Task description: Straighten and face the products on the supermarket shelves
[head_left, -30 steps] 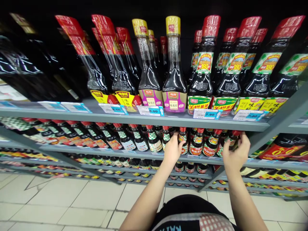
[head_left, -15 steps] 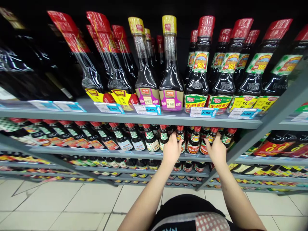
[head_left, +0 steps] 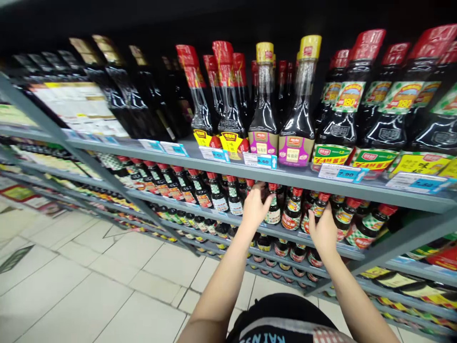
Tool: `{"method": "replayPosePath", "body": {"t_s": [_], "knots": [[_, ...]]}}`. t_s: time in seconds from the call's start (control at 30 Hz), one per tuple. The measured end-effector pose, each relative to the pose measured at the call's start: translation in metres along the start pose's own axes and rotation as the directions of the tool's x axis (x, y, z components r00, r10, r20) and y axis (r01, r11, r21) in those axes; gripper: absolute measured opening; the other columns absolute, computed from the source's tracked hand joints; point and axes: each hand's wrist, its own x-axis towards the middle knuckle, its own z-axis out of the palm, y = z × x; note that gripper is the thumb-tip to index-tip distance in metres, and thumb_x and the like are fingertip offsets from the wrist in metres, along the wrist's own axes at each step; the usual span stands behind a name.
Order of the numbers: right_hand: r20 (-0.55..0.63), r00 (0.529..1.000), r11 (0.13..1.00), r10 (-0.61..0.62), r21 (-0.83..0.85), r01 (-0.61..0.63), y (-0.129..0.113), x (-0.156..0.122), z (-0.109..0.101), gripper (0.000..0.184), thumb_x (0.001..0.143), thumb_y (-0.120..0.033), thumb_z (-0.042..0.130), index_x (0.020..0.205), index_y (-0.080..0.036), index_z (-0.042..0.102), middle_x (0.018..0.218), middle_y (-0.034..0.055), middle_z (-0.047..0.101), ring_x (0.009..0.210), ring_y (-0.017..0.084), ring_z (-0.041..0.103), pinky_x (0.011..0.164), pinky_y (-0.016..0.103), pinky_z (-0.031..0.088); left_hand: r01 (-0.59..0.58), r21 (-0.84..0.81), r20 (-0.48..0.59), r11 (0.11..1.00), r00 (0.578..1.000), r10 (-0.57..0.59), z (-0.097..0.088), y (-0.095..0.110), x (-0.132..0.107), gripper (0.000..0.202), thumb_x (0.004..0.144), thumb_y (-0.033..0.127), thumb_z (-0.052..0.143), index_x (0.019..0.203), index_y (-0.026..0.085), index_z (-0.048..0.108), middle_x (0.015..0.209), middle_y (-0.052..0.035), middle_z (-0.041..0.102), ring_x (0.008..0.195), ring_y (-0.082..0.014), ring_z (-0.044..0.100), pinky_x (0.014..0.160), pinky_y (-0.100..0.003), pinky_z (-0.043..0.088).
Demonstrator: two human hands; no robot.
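Both my hands reach into the second shelf [head_left: 214,216] of a shop rack, among small dark sauce bottles with red caps. My left hand [head_left: 255,208] curls round one of these small bottles [head_left: 273,209] in the front row. My right hand [head_left: 324,232] lies with its fingers closed on a neighbouring small bottle [head_left: 311,213]. Between the two hands stands another small bottle [head_left: 292,214] with a red label.
The upper shelf [head_left: 303,178] carries tall dark soy sauce bottles [head_left: 299,109] with red or gold caps and price tags such as 7.90 [head_left: 341,173]. Lower shelves hold more bottles. A pale tiled floor [head_left: 89,286] lies to the left.
My right hand has moved left from the far bottles to one near my left hand. The view has swung left, showing more of the aisle and floor.
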Motion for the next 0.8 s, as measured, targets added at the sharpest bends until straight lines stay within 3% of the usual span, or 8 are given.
{"method": "replayPosePath", "body": {"t_s": [0.07, 0.13, 0.37, 0.57, 0.7, 0.8], "knots": [[-0.006, 1.000, 0.999, 0.000, -0.040, -0.001, 0.002, 0.000, 0.005, 0.068, 0.098, -0.049, 0.040, 0.147, -0.004, 0.028, 0.128, 0.0262, 0.056, 0.110, 0.037, 0.062, 0.079, 0.046, 0.055, 0.044, 0.082, 0.147, 0.996, 0.988, -0.055, 0.007, -0.004, 0.002, 0.038, 0.090, 0.032, 0.060, 0.124, 0.017, 0.051, 0.096, -0.0098, 0.070, 0.091, -0.0240, 0.069, 0.076, -0.033, 0.056], [0.001, 1.000, 0.997, 0.003, -0.073, -0.003, 0.004, -0.002, 0.005, 0.069, 0.098, -0.052, 0.039, 0.145, -0.003, 0.030, 0.125, 0.0261, 0.058, 0.108, 0.038, 0.062, 0.075, 0.044, 0.055, 0.084, 0.164, 0.222, 0.983, 0.968, -0.120, 0.014, -0.003, 0.001, 0.040, 0.093, 0.035, 0.056, 0.128, 0.017, 0.047, 0.090, -0.0086, 0.072, 0.086, -0.0251, 0.070, 0.074, -0.033, 0.054], [-0.008, 1.000, 0.988, 0.004, -0.152, -0.005, 0.005, -0.003, 0.005, 0.072, 0.098, -0.054, 0.038, 0.145, 0.000, 0.031, 0.118, 0.0253, 0.061, 0.100, 0.037, 0.065, 0.067, 0.041, 0.053, 0.266, 0.475, 0.063, 0.839, 0.941, -0.333, 0.018, 0.019, 0.003, 0.053, 0.084, 0.061, 0.060, 0.110, 0.016, 0.053, 0.097, -0.0129, 0.071, 0.091, -0.0299, 0.070, 0.070, -0.032, 0.051], [0.006, 1.000, 0.990, -0.006, -0.142, 0.007, 0.005, -0.002, 0.004, 0.074, 0.097, -0.056, 0.037, 0.144, 0.001, 0.032, 0.116, 0.0264, 0.061, 0.099, 0.038, 0.065, 0.065, 0.041, 0.053, 0.082, 0.432, 0.293, 0.898, 0.929, -0.226, 0.004, 0.017, 0.006, 0.048, 0.089, 0.049, 0.059, 0.122, 0.016, 0.048, 0.093, -0.0116, 0.072, 0.089, -0.0289, 0.071, 0.070, -0.032, 0.051], [0.004, 1.000, 0.994, 0.006, -0.107, -0.006, 0.001, 0.001, 0.003, 0.076, 0.096, -0.057, 0.039, 0.144, 0.002, 0.033, 0.117, 0.0285, 0.060, 0.100, 0.039, 0.064, 0.067, 0.043, 0.053, 0.129, 0.448, 0.246, 0.885, 0.933, -0.261, 0.008, 0.014, 0.005, 0.047, 0.091, 0.049, 0.055, 0.122, 0.014, 0.048, 0.093, -0.0142, 0.071, 0.087, -0.0312, 0.071, 0.071, -0.036, 0.053], [-0.060, 0.998, 0.999, -0.020, 0.028, 0.021, 0.009, -0.010, -0.007, 0.071, 0.094, -0.052, 0.049, 0.147, -0.007, 0.033, 0.124, 0.0232, 0.060, 0.103, 0.034, 0.064, 0.075, 0.042, 0.055, 0.119, 0.359, 0.248, 0.926, 0.944, -0.218, 0.008, 0.014, -0.002, 0.050, 0.091, 0.047, 0.056, 0.128, 0.015, 0.046, 0.100, -0.0144, 0.071, 0.093, -0.0308, 0.070, 0.077, -0.039, 0.056]]}}
